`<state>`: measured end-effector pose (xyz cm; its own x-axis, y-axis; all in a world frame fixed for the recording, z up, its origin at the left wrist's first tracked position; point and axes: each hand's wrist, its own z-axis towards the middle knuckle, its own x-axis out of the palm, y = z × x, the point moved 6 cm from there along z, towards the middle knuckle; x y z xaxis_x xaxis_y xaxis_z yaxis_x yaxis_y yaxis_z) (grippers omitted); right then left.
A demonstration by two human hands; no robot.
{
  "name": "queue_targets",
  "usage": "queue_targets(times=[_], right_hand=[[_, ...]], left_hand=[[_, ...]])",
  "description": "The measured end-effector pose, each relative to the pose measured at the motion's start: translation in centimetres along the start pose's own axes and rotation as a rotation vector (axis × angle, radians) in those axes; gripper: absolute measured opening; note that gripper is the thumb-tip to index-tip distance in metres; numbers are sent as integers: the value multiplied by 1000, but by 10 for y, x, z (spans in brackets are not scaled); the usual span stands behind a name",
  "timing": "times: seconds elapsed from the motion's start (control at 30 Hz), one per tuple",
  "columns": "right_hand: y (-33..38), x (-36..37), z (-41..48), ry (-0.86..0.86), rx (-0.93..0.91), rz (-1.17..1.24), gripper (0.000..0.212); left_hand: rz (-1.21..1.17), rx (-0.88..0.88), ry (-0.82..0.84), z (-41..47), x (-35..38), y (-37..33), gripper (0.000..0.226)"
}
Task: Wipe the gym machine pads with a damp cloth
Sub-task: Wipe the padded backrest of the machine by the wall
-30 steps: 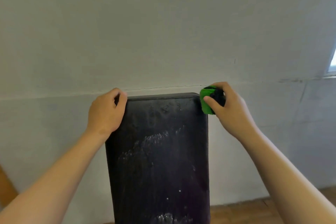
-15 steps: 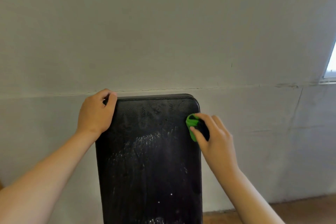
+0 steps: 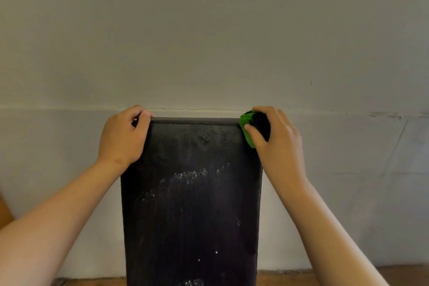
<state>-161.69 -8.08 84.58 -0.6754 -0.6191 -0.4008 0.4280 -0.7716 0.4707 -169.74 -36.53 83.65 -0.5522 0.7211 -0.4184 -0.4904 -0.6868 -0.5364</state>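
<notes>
The black gym machine pad [image 3: 192,204] is standing upright in front of a pale wall [image 3: 209,30], its lower end reaching down toward the wooden floor [image 3: 290,277], and its face is showing wet streaks and droplets across the middle. The left hand [image 3: 120,139] is curling over the pad's top left corner and steadying it. The right hand [image 3: 278,144] is gripping a bunched green cloth [image 3: 246,124] and pressing it against the top right corner. Half a second ago that cloth was lower down, on the pad's right edge; now it is back up at the corner where it was a second ago, so the hand is evidently running up and down that side. This suggests the face is already wiped and the person is now working along the edges, with the top edge and left side probably remaining.
</notes>
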Motion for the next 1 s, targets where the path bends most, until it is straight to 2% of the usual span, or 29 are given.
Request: queue_targets(times=[0.07, 0.2, 0.3, 0.5, 0.8, 1.0], right_hand=[[-2, 3, -25, -20, -59, 1, 31], [-7, 10, -57, 52, -127, -39, 36], [-4, 1, -37, 30, -71, 14, 34], [15, 5, 13, 30, 32, -58, 30], [24, 27, -36, 147, -60, -7, 30], [19, 8, -7, 6, -44, -26, 26]], left_hand=[[-8, -16, -16, -1, 0, 0, 32], [-8, -31, -38, -1, 1, -1, 32], [1, -37, -38, -1, 0, -1, 33], [-8, -36, -39, -1, -1, 0, 37], [3, -29, -40, -2, -2, -1, 34], [-11, -37, -42, -2, -2, 1, 34]])
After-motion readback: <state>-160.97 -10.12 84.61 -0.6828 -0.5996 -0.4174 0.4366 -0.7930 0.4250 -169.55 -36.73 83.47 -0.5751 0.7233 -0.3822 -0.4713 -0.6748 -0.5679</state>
